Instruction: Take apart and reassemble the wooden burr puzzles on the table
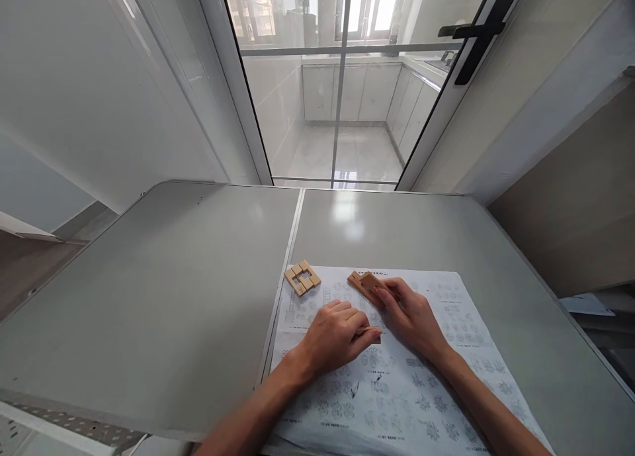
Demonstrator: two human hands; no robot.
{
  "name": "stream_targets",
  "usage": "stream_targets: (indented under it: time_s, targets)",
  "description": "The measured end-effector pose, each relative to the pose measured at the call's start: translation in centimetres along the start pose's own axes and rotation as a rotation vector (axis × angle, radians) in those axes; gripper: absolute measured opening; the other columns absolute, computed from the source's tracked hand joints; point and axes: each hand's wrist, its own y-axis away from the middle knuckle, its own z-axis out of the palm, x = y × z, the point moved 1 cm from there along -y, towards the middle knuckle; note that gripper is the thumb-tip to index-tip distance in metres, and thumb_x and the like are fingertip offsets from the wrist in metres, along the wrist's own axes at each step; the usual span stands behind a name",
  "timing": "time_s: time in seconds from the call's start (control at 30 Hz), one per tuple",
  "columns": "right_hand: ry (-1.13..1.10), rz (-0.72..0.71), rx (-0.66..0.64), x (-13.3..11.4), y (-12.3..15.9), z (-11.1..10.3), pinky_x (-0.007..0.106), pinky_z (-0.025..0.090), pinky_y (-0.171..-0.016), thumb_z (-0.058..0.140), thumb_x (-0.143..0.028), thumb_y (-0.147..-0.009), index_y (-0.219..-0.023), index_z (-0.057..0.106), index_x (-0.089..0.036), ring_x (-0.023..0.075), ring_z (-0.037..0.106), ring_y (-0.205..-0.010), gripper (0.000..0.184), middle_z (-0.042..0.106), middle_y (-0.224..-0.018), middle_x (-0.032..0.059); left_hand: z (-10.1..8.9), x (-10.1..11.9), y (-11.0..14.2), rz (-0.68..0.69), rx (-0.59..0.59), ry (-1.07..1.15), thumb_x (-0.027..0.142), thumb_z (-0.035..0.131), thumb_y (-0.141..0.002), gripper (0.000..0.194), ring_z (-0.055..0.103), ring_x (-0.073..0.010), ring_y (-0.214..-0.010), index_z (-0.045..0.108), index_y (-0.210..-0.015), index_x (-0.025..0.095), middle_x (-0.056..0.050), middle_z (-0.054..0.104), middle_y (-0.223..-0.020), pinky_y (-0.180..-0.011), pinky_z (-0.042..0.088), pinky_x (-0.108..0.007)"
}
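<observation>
My left hand (337, 332) is closed, knuckles up, around a small wooden piece (376, 339) whose end sticks out by the thumb. My right hand (407, 314) pinches a brown wooden piece (368, 285), flat and notched, resting at or just above the paper. Its right end is hidden by my fingers. Beyond my left hand, a block of joined pale wooden pieces (303, 278) with gaps in its middle lies at the sheet's upper left corner. Under both hands spreads a large white sheet (391, 360) printed with small line diagrams.
The grey folding table (213, 297) has a seam (292, 234) running along the sheet's left side. Past its far edge stands a glass door (322, 112) with a black handle (486, 31). White walls flank the table.
</observation>
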Motion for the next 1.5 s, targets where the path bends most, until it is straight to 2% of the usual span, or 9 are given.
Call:
stream_targets:
  time_s: [0.17,0.27,0.43,0.53,0.67,1.0,1.27,1.37,1.5]
  targets:
    - [-0.079,0.006,-0.052,0.0,0.1,0.1,0.032,0.057,-0.070,0.052,-0.050,-0.110,-0.108,0.068,-0.022,0.0208,0.071,-0.074,0.032,0.079,-0.092,0.0048,0.2,-0.3,0.0,0.074,-0.014,-0.091,0.040,0.061,-0.106,0.036,0.066,-0.0217,-0.077,0.065,-0.077,0.019,-0.004,0.072,-0.076,-0.080,0.045,-0.038]
    - [-0.131,0.009,-0.077,0.2,0.2,0.2,0.033,0.058,-0.072,0.053,-0.051,-0.109,-0.108,0.067,-0.022,0.0224,0.074,-0.080,0.032,0.081,-0.098,0.0065,0.1,-0.3,0.0,0.072,-0.023,-0.086,0.043,0.063,-0.105,0.032,0.068,-0.0239,-0.083,0.067,-0.082,0.020,-0.005,0.074,-0.081,-0.083,0.046,-0.039]
    - [-0.090,-0.032,-0.018,0.3,0.1,0.4,0.033,0.055,-0.071,0.053,-0.051,-0.109,-0.105,0.068,-0.022,0.0208,0.070,-0.076,0.033,0.078,-0.098,0.0063,-0.7,-0.3,-0.2,0.055,-0.041,-0.099,0.043,0.066,-0.104,0.030,0.068,-0.0240,-0.084,0.066,-0.085,0.019,-0.005,0.075,-0.082,-0.083,0.045,-0.038]
    - [-0.039,-0.054,0.030,0.5,-0.1,0.5,0.036,0.055,-0.076,0.054,-0.048,-0.109,-0.098,0.067,-0.022,0.0225,0.068,-0.087,0.031,0.075,-0.111,0.0090,-0.9,-0.6,-0.3,0.066,-0.031,-0.111,0.044,0.068,-0.103,0.030,0.066,-0.0235,-0.086,0.068,-0.085,0.019,-0.005,0.077,-0.087,-0.084,0.045,-0.038]
    - [0.051,-0.094,0.049,1.0,-0.3,0.6,0.043,0.054,-0.089,0.056,-0.044,-0.109,-0.093,0.067,-0.023,0.0263,0.066,-0.101,0.028,0.071,-0.113,0.0097,-0.8,-1.1,-0.3,0.072,-0.015,-0.116,0.047,0.072,-0.099,0.029,0.064,-0.0234,-0.089,0.071,-0.086,0.021,-0.005,0.077,-0.090,-0.086,0.045,-0.039]
    - [0.163,-0.161,0.035,1.5,-0.3,1.0,0.053,0.053,-0.098,0.055,-0.041,-0.109,-0.109,0.069,-0.024,0.0313,0.063,-0.112,0.022,0.068,-0.120,0.0124,-0.6,-0.8,-0.4,0.063,0.019,-0.172,0.038,0.074,-0.099,0.019,0.063,-0.0239,-0.097,0.070,-0.092,0.020,-0.005,0.071,-0.096,-0.089,0.052,-0.039]
    - [0.161,-0.154,0.046,1.1,-0.4,1.0,0.054,0.054,-0.101,0.056,-0.038,-0.108,-0.116,0.072,-0.026,0.0327,0.063,-0.114,0.021,0.068,-0.121,0.0124,-0.4,-1.0,-0.4,0.056,0.059,-0.194,0.029,0.077,-0.096,0.015,0.065,-0.0243,-0.100,0.065,-0.095,0.020,-0.005,0.070,-0.100,-0.090,0.055,-0.039]
    - [0.156,-0.165,0.038,1.1,-0.4,0.9,0.052,0.054,-0.100,0.055,-0.036,-0.108,-0.115,0.075,-0.027,0.0324,0.064,-0.113,0.023,0.069,-0.120,0.0116,-0.5,-0.9,-0.4,0.036,0.085,-0.178,0.028,0.079,-0.094,0.019,0.064,-0.0261,-0.105,0.064,-0.102,0.020,-0.008,0.070,-0.110,-0.093,0.056,-0.041]
    - [0.133,-0.168,-0.004,1.0,-0.5,0.8,0.050,0.053,-0.100,0.055,-0.037,-0.109,-0.107,0.078,-0.028,0.0311,0.065,-0.113,0.025,0.070,-0.118,0.0102,-0.9,-0.7,-0.2,0.026,0.090,-0.164,0.033,0.081,-0.092,0.035,0.063,-0.0299,-0.116,0.063,-0.118,0.020,-0.011,0.068,-0.124,-0.099,0.055,-0.046]
